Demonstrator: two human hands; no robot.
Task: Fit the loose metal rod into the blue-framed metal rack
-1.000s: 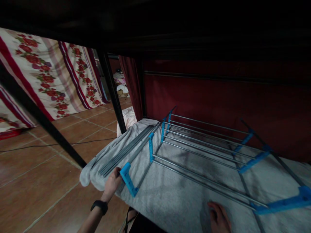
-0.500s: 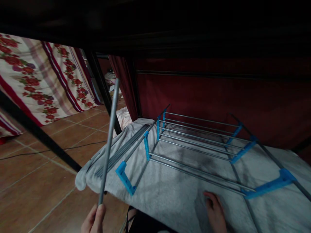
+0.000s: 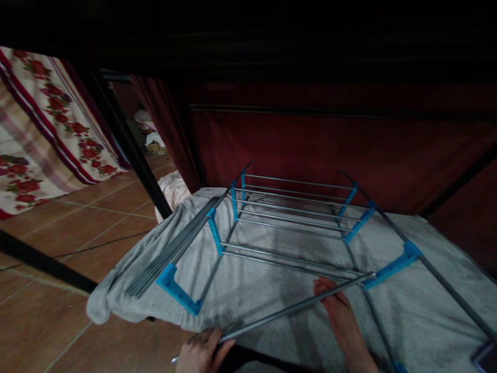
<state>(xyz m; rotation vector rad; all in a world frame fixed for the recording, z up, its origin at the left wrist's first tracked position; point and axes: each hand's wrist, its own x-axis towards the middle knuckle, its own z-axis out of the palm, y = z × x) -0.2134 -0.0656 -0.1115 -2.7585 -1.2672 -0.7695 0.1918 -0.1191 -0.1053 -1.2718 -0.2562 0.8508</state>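
My left hand (image 3: 204, 349) is closed round a grey metal tube (image 3: 283, 311) near its lower end, at the bottom of the view. The tube slants up to the right and passes in front of my right hand (image 3: 334, 300). Fingers of that hand reach out behind the tube, apparently not wrapped round it; whether they touch it is unclear. Beyond lies a rack frame of metal rods (image 3: 287, 256) with blue plastic brackets (image 3: 392, 267) along both sides. The tube's far end overlaps the front rods near the right bracket.
Several loose grey tubes (image 3: 174, 248) lie side by side on the grey blanket (image 3: 267, 290), left of the frame. A dark bed post (image 3: 128, 140) rises at the left, and a dark red curtain (image 3: 272, 140) hangs behind. A dark device (image 3: 485, 357) shows at the right edge.
The tube has swung from nearly upright down to the right, across the front of my right hand. My left hand has moved right with it. The view has shifted right.
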